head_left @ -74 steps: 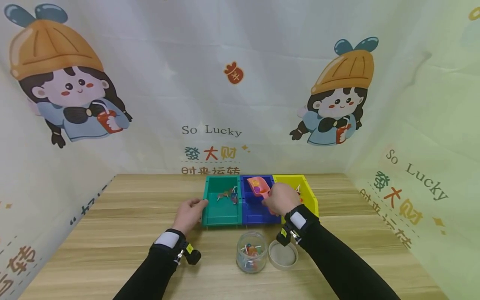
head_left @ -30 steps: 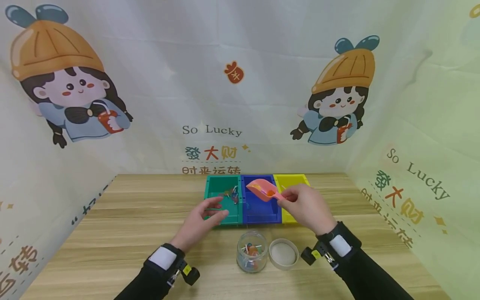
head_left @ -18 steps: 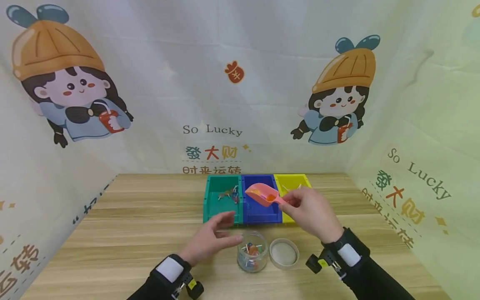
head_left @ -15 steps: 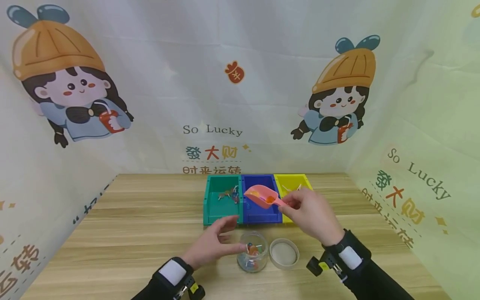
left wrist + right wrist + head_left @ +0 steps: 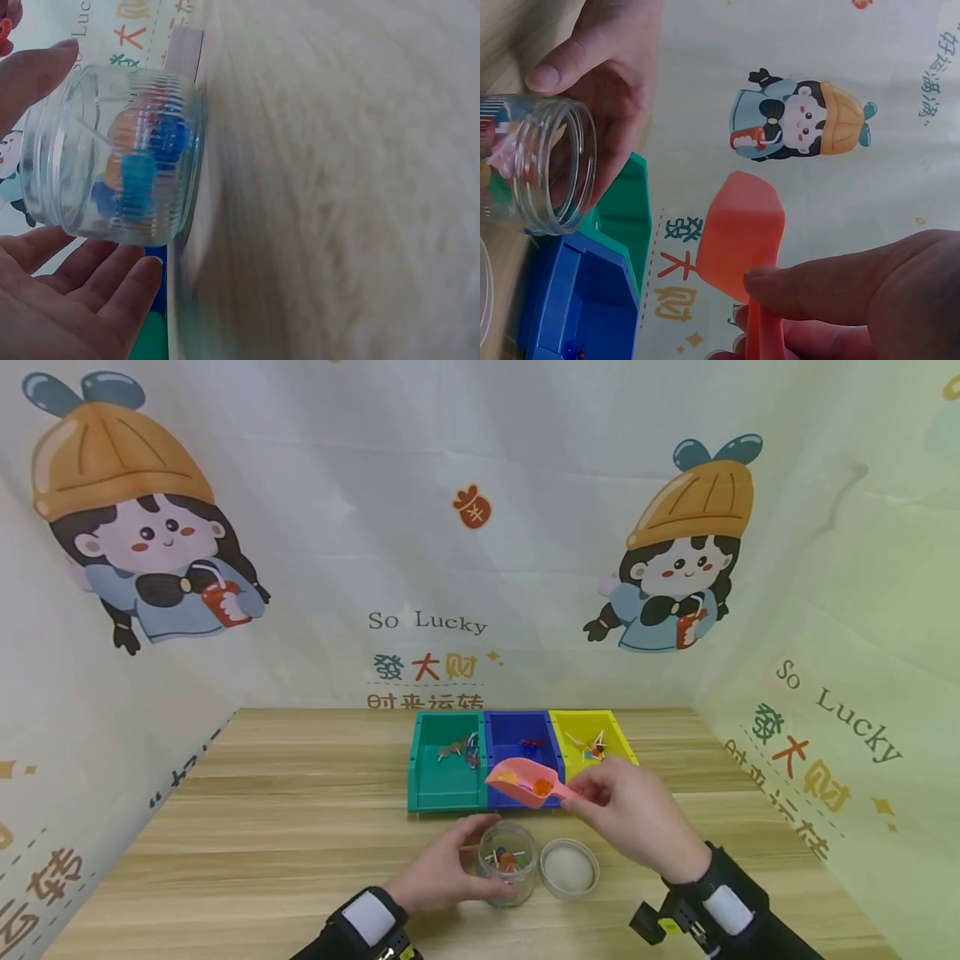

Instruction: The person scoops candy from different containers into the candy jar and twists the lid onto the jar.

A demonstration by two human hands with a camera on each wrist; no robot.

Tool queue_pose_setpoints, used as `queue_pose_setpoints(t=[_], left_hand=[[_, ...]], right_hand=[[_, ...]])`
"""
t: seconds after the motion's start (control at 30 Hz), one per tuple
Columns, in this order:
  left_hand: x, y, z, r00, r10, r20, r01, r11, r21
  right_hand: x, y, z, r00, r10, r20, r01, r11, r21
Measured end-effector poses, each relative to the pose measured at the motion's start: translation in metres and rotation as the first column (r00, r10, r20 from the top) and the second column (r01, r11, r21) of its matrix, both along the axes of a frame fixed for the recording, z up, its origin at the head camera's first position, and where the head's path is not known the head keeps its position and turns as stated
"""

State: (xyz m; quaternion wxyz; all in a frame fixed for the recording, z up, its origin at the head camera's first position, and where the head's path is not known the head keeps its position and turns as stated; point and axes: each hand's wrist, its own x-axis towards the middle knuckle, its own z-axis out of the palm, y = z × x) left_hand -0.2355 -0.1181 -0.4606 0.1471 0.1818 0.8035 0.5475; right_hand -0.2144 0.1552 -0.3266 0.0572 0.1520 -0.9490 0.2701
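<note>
My right hand [image 5: 637, 822] pinches the handle of a pink scoop [image 5: 538, 771], held above the front of the blue bin [image 5: 517, 724]. Orange and yellow candies [image 5: 542, 787] lie in the scoop. My left hand [image 5: 442, 877] is at a clear glass jar [image 5: 507, 893] that stands upright without its lid. In the left wrist view its thumb and spread fingers lie on opposite sides of the jar; firm contact cannot be made out. Several lollipops [image 5: 505, 860] are inside the jar.
Behind the jar, the blue bin sits between a green bin [image 5: 446, 789] and a yellow bin [image 5: 585, 724]. Lollipops lie in the green and yellow bins, and small red candy [image 5: 530, 745] in the blue. A round lid [image 5: 570, 868] lies right of the jar. A printed curtain [image 5: 480, 568] encloses the table.
My left hand has left the green bin's side and moved right and nearer to the jar. My right hand has drawn the scoop back from the bins toward me, still gripping it.
</note>
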Motion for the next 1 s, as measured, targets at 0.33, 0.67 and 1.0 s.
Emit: queue_pose_setpoints(t=[0.33, 0.67, 1.0], left_hand=[[0.003, 0.004, -0.001, 0.999, 0.023, 0.035, -0.024, 1.0, 0.004], [0.001, 0.005, 0.0, 0.999, 0.039, 0.029, -0.038, 0.999, -0.036], [0.0, 0.006, 0.001, 0.998, 0.049, 0.044, -0.047, 0.998, -0.045]], right_hand=[[0.01, 0.012, -0.005, 0.999, 0.028, 0.04, -0.03, 0.999, 0.044], [0.013, 0.015, 0.002, 0.998, 0.061, -0.003, -0.06, 0.989, 0.135], [0.015, 0.003, 0.005, 0.996, 0.086, -0.008, -0.084, 0.984, 0.16]])
